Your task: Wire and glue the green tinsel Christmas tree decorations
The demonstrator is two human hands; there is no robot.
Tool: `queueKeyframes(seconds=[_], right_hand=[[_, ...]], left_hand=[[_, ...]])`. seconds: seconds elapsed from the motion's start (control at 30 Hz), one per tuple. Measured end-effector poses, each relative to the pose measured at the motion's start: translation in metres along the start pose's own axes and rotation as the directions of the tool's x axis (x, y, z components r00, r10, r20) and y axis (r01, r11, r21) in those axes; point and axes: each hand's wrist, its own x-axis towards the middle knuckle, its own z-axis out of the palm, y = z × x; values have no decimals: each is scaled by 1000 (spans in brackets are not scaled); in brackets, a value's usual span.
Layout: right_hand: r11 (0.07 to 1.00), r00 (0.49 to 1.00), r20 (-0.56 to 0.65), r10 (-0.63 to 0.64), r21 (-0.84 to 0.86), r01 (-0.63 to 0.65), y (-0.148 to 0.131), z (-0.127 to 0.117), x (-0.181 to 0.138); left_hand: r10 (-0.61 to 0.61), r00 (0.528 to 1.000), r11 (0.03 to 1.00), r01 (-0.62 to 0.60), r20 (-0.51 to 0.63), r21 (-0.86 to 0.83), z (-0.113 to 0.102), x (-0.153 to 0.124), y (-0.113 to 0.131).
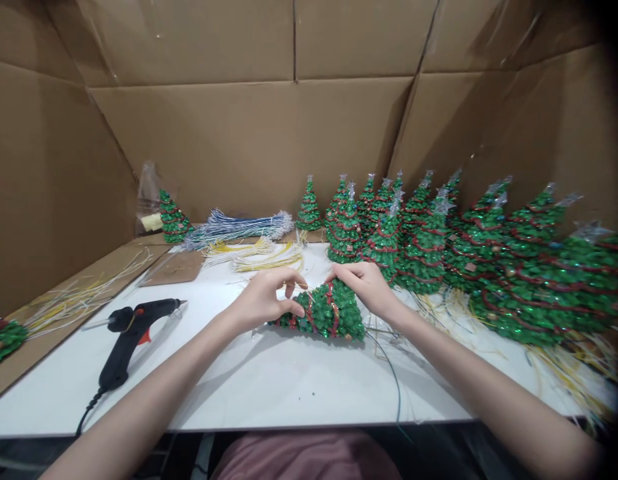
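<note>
A small green Christmas tree [346, 313] with red garland and tiny ornaments lies on its side on the white tabletop, its narrow end to the left. My left hand [266, 297] curls its thumb and fingers about the narrow end. What sits between those fingertips is too small to make out. My right hand [366, 287] grips the tree's upper side near the wide base, its fingertips resting on the red garland. Thin wires [389, 347] trail from the base to the right, and one dark strand runs to the table's front edge.
A black glue gun [126, 347] lies at left, its cord over the front edge. Bundles of blue-white wires [243, 225] and yellow-white wires [269, 257] lie behind. Many finished-looking trees [423, 247] crowd the right. Cardboard walls [249, 133] enclose the table.
</note>
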Motion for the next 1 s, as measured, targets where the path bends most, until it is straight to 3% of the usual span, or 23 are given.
queueKeyframes(seconds=[0.2,0.43,0.63,0.8,1.0], right_hand=[[1000,1000,16,16,6,-16,2,0,0],[998,999,40,10,64,-12,2,1,1],[998,999,5,43,46,-43,4,-4,-3],[993,989,109,103,44,-108,10,-14,-5],[979,934,320,158,72,-190,10,-23,-8]], left_hand=[[-106,993,994,108,42,-25,1,5,4],[-101,993,993,104,61,-51,-1,5,4],[-81,994,995,85,77,-56,-17,0,1],[-75,997,997,75,22,-11,-21,-2,-3],[0,1000,998,0,-16,58,-17,-4,-4]])
